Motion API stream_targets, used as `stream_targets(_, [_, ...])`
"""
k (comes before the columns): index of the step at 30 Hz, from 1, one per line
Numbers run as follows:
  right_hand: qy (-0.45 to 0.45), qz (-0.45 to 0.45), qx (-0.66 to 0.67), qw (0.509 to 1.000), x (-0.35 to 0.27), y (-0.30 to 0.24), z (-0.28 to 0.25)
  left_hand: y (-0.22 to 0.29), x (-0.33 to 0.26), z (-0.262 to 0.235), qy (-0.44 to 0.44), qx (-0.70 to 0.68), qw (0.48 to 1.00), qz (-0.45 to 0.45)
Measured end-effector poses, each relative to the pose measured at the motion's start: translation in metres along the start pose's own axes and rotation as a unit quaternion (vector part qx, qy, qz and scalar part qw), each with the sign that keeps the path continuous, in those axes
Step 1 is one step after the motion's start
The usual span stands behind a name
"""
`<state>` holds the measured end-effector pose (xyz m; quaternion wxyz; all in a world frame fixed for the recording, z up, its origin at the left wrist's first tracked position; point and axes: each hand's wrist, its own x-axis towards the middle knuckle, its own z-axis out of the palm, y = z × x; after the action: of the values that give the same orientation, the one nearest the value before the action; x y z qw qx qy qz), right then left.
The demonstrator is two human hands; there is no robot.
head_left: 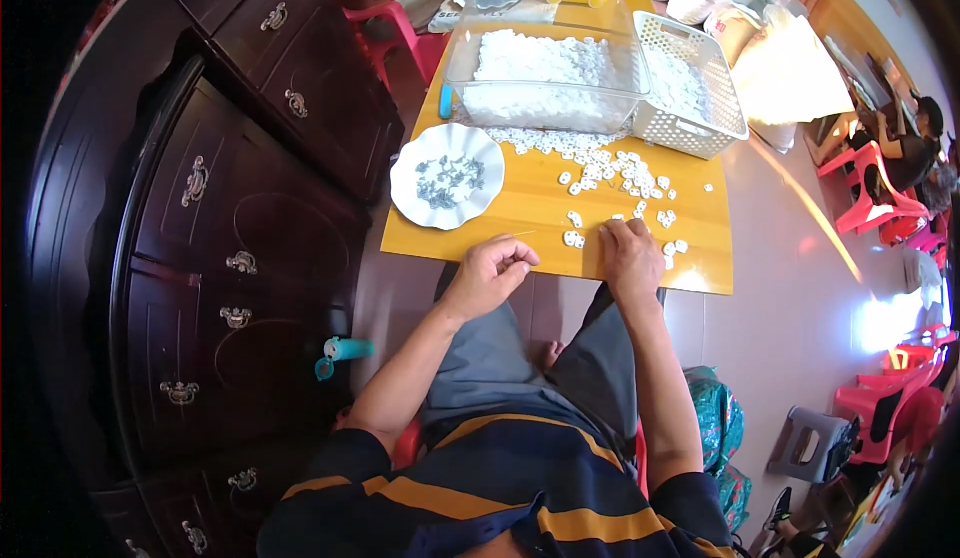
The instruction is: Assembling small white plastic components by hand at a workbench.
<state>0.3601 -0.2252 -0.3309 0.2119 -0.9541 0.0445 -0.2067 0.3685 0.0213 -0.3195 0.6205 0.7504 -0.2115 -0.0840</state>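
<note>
Sitting at 9 o'clock of the frame, a dark wooden cabinet (pixel 230 218); just right of it a white scalloped plate (pixel 447 176) with small grey bits on the yellow table (pixel 540 193). Left hand (pixel 490 273) at the table's near edge, fingers curled together, pinching what looks like a thin needle (pixel 520 235). White beads (pixel 615 173) lie scattered at 1 o'clock of it. Right hand (pixel 630 256) is flat, fingers closed together, fingertips touching beads. Clear tub (pixel 545 68) and white basket (pixel 690 83) at 12 o'clock, both holding white pieces.
</note>
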Motion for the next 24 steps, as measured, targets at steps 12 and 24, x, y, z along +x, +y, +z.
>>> stream_targets(12, [-0.032, 0.072, 0.225, 0.971, -0.027, -0.002, -0.004, 0.000, -0.001, 0.023, -0.028, -0.085, 0.995, -0.035])
stream_targets(24, [-0.163, 0.317, 0.662, 0.659, -0.097, -0.009, -0.023, 0.004, -0.006, 0.067, -0.058, -0.105, 0.992, -0.025])
